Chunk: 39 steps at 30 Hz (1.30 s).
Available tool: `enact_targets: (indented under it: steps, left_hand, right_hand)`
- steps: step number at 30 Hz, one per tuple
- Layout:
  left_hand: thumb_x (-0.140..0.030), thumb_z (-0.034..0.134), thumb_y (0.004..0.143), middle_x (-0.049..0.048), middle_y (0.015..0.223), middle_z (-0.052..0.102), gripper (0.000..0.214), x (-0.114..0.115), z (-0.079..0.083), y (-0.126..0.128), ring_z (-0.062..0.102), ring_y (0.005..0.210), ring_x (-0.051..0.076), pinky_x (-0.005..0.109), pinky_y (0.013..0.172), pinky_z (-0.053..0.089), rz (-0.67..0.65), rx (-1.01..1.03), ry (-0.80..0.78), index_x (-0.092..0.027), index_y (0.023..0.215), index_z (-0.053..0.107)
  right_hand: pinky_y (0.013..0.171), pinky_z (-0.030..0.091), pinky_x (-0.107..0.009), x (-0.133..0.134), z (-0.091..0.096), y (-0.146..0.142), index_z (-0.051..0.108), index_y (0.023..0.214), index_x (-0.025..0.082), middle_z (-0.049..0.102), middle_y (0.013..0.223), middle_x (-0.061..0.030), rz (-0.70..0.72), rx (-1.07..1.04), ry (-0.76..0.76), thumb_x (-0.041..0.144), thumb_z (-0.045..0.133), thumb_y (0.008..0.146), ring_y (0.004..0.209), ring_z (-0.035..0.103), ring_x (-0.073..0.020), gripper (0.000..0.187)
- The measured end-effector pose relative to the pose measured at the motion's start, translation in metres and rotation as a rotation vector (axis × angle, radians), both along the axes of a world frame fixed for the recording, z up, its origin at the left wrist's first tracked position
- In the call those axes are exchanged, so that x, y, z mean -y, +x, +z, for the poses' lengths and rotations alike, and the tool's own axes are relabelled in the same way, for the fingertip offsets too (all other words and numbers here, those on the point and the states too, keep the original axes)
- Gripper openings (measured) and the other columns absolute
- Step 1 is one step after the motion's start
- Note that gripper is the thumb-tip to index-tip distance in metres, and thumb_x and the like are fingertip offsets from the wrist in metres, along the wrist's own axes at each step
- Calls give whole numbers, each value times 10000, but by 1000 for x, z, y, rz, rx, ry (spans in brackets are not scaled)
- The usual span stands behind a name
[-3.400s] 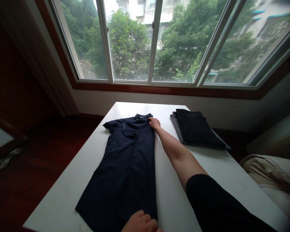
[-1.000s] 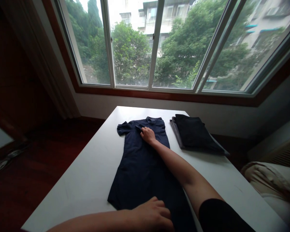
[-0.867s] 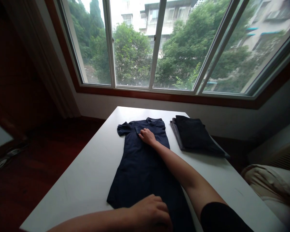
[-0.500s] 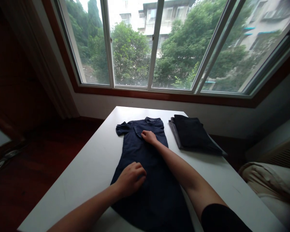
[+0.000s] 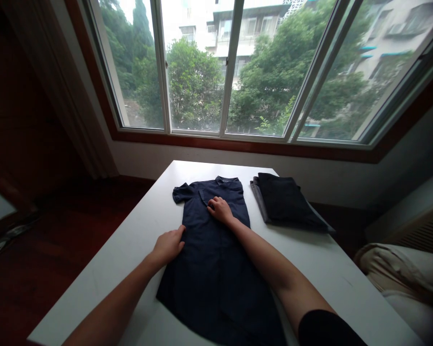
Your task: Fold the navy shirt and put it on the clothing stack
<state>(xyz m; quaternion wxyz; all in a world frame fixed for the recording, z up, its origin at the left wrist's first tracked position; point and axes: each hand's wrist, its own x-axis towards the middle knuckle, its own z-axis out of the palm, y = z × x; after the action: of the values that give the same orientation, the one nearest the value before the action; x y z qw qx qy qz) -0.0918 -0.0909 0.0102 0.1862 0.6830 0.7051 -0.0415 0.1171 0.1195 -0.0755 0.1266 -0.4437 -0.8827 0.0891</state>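
Note:
A dark navy short-sleeved shirt (image 5: 205,278) lies lengthwise along the white table (image 5: 130,230), its collar at the far end and its hem toward me. One sleeve sticks out on the left; none shows spread out on the right. My left hand (image 5: 168,246) is at the shirt's left edge, about halfway down, with thumb and fingers closed on the fabric. Up on the chest, beside the pocket flap, my right hand (image 5: 220,210) has its fingers curled onto the cloth in a closed grip. My right forearm crosses over the shirt's right side.
A stack of folded dark and grey clothes (image 5: 288,202) lies at the table's right edge. Beyond the table is a wide window (image 5: 220,137) above a low wall. Beige cloth (image 5: 393,269) sits on the right, and cables (image 5: 5,240) lie on the floor at left.
My left hand has moved left and away from me, from above the shirt's middle to its left edge. My right hand stays on the chest, its fingers slightly shifted.

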Motion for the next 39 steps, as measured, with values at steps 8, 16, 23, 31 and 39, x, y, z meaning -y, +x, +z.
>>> enact_targets:
  steps: [8,16,23,31,39]
  left_hand:
    - [-191,577,821,20,955,728,283,5,26,-2,690,889,231,285,734,466,-221,131,-128,-273,1083,644]
    - [-339,614,890,10,886,724,183,31,59,-8,683,812,224,287,695,443,-229,247,-202,-271,1044,687]
    - [-203,607,838,-30,995,700,169,112,52,-10,639,921,196,283,810,433,-199,367,-144,-280,985,638]
    - [-67,525,764,-13,970,697,241,139,38,2,606,929,182,291,870,414,-135,377,-134,-235,894,638]
    - [-56,562,655,-26,915,691,257,136,11,9,630,901,163,318,952,384,-145,471,-85,-218,842,632]
  right_hand:
    - [964,422,-338,19,7,0,680,1162,226,630,1165,-107,39,27,16,364,555,1001,1116,540,-265,246]
    - [921,440,-339,22,12,-11,678,1131,218,643,1125,-116,33,84,17,403,556,996,1078,565,-269,259]
    - [1000,429,-328,7,15,-83,665,1225,238,653,1211,-97,139,-21,1,417,554,1007,1150,571,-253,303]
    - [1070,366,-457,9,3,-193,483,1480,230,520,1454,-183,-35,-4,-188,692,547,925,1317,484,-348,724]
    - [1053,334,-528,9,-13,-242,616,1271,176,611,1309,-216,-248,-68,-129,443,577,953,1240,510,-355,417]
